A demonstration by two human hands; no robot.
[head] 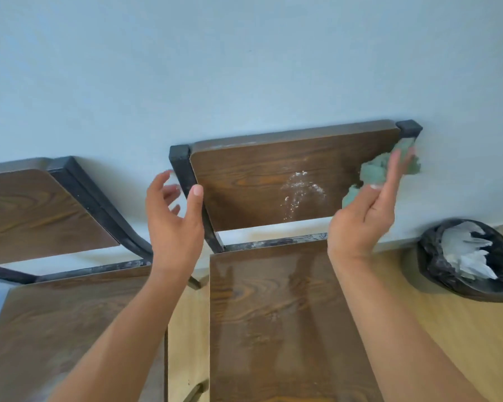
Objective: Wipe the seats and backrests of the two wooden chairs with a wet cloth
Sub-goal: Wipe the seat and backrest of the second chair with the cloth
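Two wooden chairs stand side by side against a pale blue wall (244, 68), both with dark metal frames. Left chair (41, 213) fills the lower left of the frame, its backrest cut off by the left edge. Right chair sits centre frame; its backrest (259, 175) runs from centre toward upper right, its seat (273, 314) below it at centre bottom.

White powdery specks (299, 190) scattered across the middle of the right chair's backrest. Seat surface looks glossy, with reflections of the arms on it.

Right hand (366, 216) raised at the right end of that backrest, holding a crumpled green cloth (381, 169) between thumb and fingers; the cloth touches the backrest's right edge, just under the black frame cap (408, 128) at its top corner.

Left hand (172, 216) holds nothing, fingers spread wide, thumb up. It hovers beside the left frame post (183, 169) of the right chair's backrest; contact cannot be told.

Floor (447, 329) is light wood. Black bin bag (436, 265) with crumpled white paper (465, 253) inside sits at the right edge of the frame, by the wall.
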